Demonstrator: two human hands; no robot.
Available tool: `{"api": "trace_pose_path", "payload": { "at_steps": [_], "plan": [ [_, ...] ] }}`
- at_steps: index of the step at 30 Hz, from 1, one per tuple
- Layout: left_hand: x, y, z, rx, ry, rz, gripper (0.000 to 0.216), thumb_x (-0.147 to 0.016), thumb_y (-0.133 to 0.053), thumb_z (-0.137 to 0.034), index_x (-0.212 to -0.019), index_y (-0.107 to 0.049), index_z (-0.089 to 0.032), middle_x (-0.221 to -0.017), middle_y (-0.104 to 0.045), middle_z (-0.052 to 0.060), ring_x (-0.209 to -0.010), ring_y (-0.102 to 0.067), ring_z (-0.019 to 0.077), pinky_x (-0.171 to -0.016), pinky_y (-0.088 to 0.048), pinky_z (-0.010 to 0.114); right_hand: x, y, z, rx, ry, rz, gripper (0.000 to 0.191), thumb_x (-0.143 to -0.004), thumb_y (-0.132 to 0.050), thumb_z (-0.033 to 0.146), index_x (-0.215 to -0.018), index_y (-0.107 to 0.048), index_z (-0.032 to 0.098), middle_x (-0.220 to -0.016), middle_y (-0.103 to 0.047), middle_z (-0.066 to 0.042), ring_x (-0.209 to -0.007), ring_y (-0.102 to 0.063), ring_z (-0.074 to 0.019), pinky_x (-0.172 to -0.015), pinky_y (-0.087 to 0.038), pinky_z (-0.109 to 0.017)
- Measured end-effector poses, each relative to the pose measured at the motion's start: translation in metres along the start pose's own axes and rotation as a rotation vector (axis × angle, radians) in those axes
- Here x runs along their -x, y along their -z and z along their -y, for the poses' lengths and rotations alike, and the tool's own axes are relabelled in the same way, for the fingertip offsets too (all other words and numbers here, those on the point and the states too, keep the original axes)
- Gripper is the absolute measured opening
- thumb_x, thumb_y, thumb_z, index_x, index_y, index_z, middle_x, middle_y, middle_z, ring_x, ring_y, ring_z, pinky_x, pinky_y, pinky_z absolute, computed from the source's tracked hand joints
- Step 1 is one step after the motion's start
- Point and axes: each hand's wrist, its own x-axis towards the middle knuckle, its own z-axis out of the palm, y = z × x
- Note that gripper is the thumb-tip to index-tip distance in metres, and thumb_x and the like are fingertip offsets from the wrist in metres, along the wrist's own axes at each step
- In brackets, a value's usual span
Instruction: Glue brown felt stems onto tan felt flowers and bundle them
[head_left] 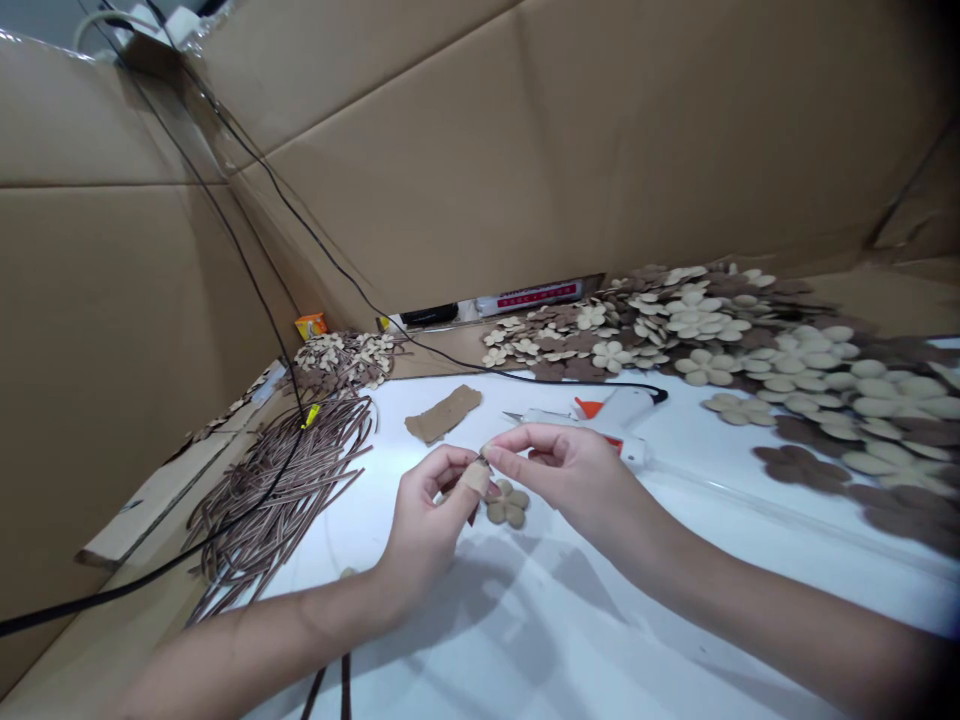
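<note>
My left hand (pixel 431 520) and my right hand (pixel 555 480) meet above a white tabletop (pixel 465 640), their fingertips pinching a small dark brown piece (pixel 478 469), partly hidden by them. A beige bandage (pixel 475 478) wraps a left finger. Just below the hands lies a tan felt flower (pixel 508 503). Beyond my right hand rests a hot glue gun (pixel 600 420) with an orange part, its nozzle pointing left. A strip of brown felt (pixel 442 413) lies past the fingertips. To the left lies a heap of long brown stems (pixel 277 500).
Large piles of tan and brown felt flowers (pixel 750 350) spread across the right and back. Another pile (pixel 341 362) sits at back left. Cardboard walls (pixel 525 150) surround the table. A black cable (pixel 247 270) crosses the left side and the stems.
</note>
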Motion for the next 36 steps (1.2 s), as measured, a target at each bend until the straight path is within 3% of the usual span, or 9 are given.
{"api": "trace_pose_path", "payload": {
  "at_steps": [5,9,12,15,21,25,31,33,36],
  "plan": [
    [-0.001,0.002,0.0,-0.033,0.024,0.0,0.018,-0.081,-0.058,-0.032,-0.078,-0.056,-0.014,-0.064,-0.058,0.0,-0.053,-0.046,0.0073,-0.05,-0.036,0.019,0.0,-0.002,-0.001,-0.003,0.001,-0.001,0.026,-0.075,-0.059,0.042,-0.076,-0.067,0.018,-0.065,-0.061,0.0,-0.051,-0.046,-0.0093,-0.044,-0.033,-0.021],
    [-0.015,0.014,-0.004,-0.101,0.038,0.04,0.019,-0.08,-0.058,-0.034,-0.081,-0.057,-0.015,-0.067,-0.059,0.001,-0.054,-0.05,0.0088,-0.049,-0.038,0.019,0.003,0.001,-0.014,0.095,0.025,-0.008,0.033,-0.083,-0.047,0.043,-0.097,-0.065,0.02,-0.071,-0.06,0.0,-0.054,-0.05,-0.0114,-0.046,-0.037,-0.023],
    [-0.031,0.026,-0.011,-0.227,0.067,0.202,0.016,-0.078,-0.058,-0.03,-0.08,-0.059,-0.014,-0.065,-0.06,0.001,-0.058,-0.053,0.0101,-0.055,-0.041,0.02,0.012,0.005,-0.03,0.394,0.083,-0.053,0.034,-0.084,-0.043,0.038,-0.112,-0.055,0.022,-0.085,-0.061,-0.003,-0.07,-0.057,-0.0171,-0.061,-0.046,-0.03],
    [-0.044,0.036,-0.016,-0.416,0.026,0.413,0.011,-0.076,-0.058,-0.023,-0.077,-0.062,-0.013,-0.069,-0.063,0.002,-0.064,-0.056,0.0112,-0.062,-0.043,0.02,0.02,0.006,-0.045,0.75,0.218,-0.087,0.034,-0.078,-0.052,0.036,-0.108,-0.051,0.019,-0.102,-0.057,-0.009,-0.093,-0.057,-0.0249,-0.076,-0.047,-0.039],
    [-0.051,0.043,-0.009,-0.593,0.062,0.603,0.015,-0.076,-0.052,-0.021,-0.079,-0.064,-0.013,-0.069,-0.064,0.002,-0.063,-0.055,0.0115,-0.059,-0.041,0.019,0.016,0.003,-0.049,1.137,0.261,-0.011,0.019,-0.081,-0.052,0.027,-0.095,-0.054,0.016,-0.094,-0.057,-0.009,-0.082,-0.06,-0.0254,-0.064,-0.049,-0.038],
    [-0.051,0.045,-0.005,-0.596,0.123,0.661,0.014,-0.075,-0.053,-0.021,-0.079,-0.064,-0.013,-0.066,-0.062,0.002,-0.06,-0.052,0.0109,-0.055,-0.038,0.018,0.016,0.006,-0.046,1.152,0.316,0.079,0.018,-0.083,-0.046,0.019,-0.097,-0.058,0.018,-0.094,-0.057,-0.009,-0.082,-0.06,-0.0245,-0.066,-0.049,-0.037],
    [-0.05,0.049,-0.008,-0.62,0.152,0.757,0.015,-0.076,-0.053,-0.023,-0.081,-0.064,-0.013,-0.066,-0.062,0.001,-0.059,-0.051,0.0106,-0.056,-0.037,0.018,0.014,0.015,-0.045,0.939,0.309,0.241,0.056,-0.077,-0.03,-0.002,-0.12,-0.051,0.027,-0.11,-0.053,-0.008,-0.094,-0.058,-0.0191,-0.077,-0.047,-0.033],
    [-0.05,0.05,-0.009,-0.634,0.159,0.772,0.016,-0.076,-0.053,-0.024,-0.081,-0.064,-0.014,-0.065,-0.061,0.0,-0.058,-0.049,0.0101,-0.055,-0.036,0.018,0.014,0.015,-0.044,0.911,0.268,0.184,0.048,-0.081,-0.03,0.003,-0.119,-0.049,0.024,-0.111,-0.054,-0.007,-0.098,-0.057,-0.0192,-0.08,-0.046,-0.034],
    [-0.049,0.049,-0.01,-0.64,0.177,0.771,0.016,-0.076,-0.053,-0.025,-0.081,-0.064,-0.013,-0.065,-0.061,0.0,-0.057,-0.048,0.0097,-0.054,-0.035,0.018,0.017,0.012,-0.043,0.967,0.195,0.072,0.021,-0.085,-0.044,0.027,-0.102,-0.053,0.018,-0.102,-0.056,-0.008,-0.095,-0.057,-0.0238,-0.079,-0.046,-0.038]
  ]
}}
